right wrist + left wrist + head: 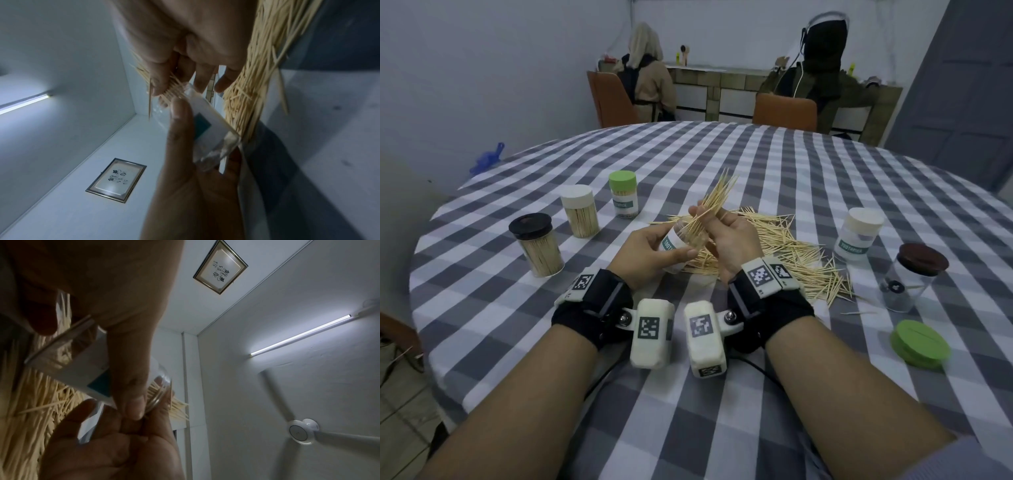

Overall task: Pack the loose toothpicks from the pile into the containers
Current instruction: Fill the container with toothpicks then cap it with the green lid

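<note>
Toothpicks (714,202) fan above jar (677,244) in head view; wrist views show jar's mouth.

Pale wooden toothpicks (784,250), a clear glossy plastic jar (681,243), and a matt checked cloth tablecloth (722,154).

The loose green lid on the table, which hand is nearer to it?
Right. The right hand is left of the green lid; the left hand is farther left still.

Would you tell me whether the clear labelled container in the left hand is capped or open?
Open: the clear labelled container has no cap, and toothpicks pinched by the right hand enter its mouth.
</note>
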